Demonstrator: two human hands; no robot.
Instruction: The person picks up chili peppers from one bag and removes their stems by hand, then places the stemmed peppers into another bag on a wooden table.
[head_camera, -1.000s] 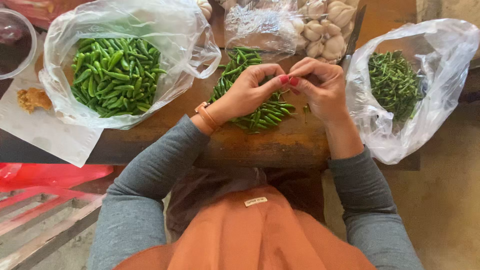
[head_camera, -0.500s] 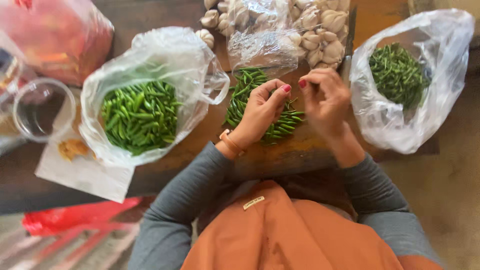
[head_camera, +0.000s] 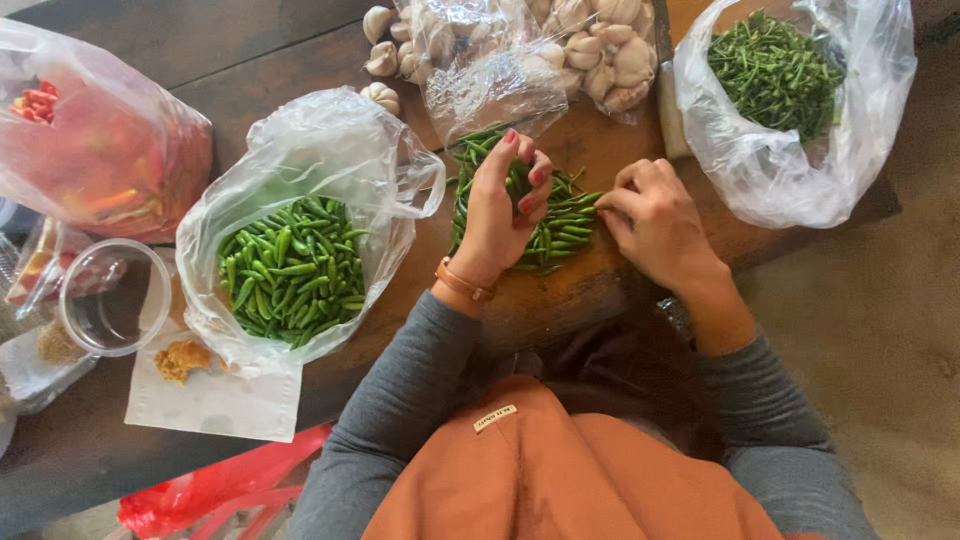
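Head view, left hand (head_camera: 497, 220), right hand (head_camera: 655, 222), chilies (head_camera: 560, 225) lying crosswise

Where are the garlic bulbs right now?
In the head view, the garlic bulbs lie at the top centre of the wooden table, partly in a clear plastic bag, just beyond the loose green chillies.

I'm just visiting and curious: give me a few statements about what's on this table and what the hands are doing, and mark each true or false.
1. Both hands work over a loose pile of green chilies. True.
2. The left hand wears a bracelet at the wrist. True.
3. The right hand reaches into the bag of stems. False: it is at the pile, apart from that bag.
4. The garlic bulbs lie near the person's lap. False: they lie at the far side.
5. The bag of green chilies is tied shut. False: it lies open.
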